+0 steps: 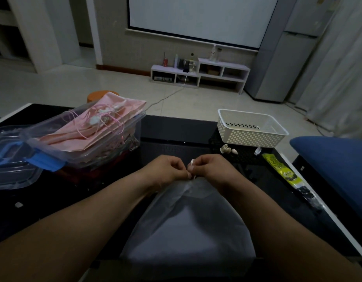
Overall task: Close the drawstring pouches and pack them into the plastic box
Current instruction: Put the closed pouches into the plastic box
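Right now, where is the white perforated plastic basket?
In the head view, the white perforated plastic basket sits at the far right of the black table, beyond the right hand, with small pale objects just before it.

Both hands at a white pouch's drawstring

Left hand (169, 167) and right hand (209, 166) pinch the drawstring (192, 162) of the white pouch (188, 224); plastic box (106, 137) holds pink pouches (98, 127).

The black worktop (176, 147) (glossy, with a white edge) carries a white perforated basket (251, 131). Just in front of the basket lie a few small pale bits (226, 149) and a white scrap (257, 150), and nearer than those a yellow-green packet (285, 171). Well left of the basket stands the clear plastic box (123, 135), its blue-clipped lid (11, 171) farther left still, while the white pouch (186, 224) lies in front and left of the basket, well apart from it.
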